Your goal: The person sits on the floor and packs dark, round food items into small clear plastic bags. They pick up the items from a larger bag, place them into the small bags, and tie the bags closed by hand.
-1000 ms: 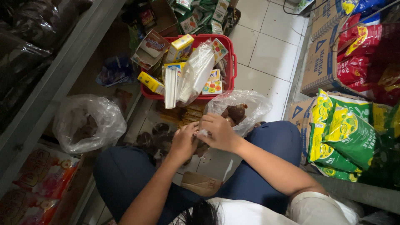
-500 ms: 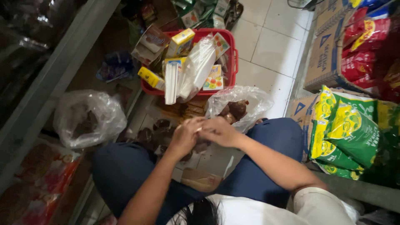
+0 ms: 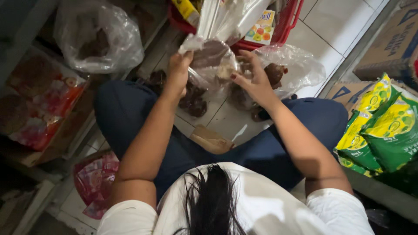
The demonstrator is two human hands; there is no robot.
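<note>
Head view: my left hand [image 3: 178, 72] pinches the top of a small clear bag [image 3: 211, 65] of dark brown lumps, held at twelve o'clock above my lap. My right hand [image 3: 254, 80] cups its side, fingers loosely spread. I'd keep the mouth pinched high and steady.

Dim, uneven light leaves the left edge and lower corners of the frame in deep shadow, while the white floor tiles [image 3: 324, 32] at upper right and the clear plastic bag [image 3: 98, 32] catch pale glare, everything slightly soft.
</note>
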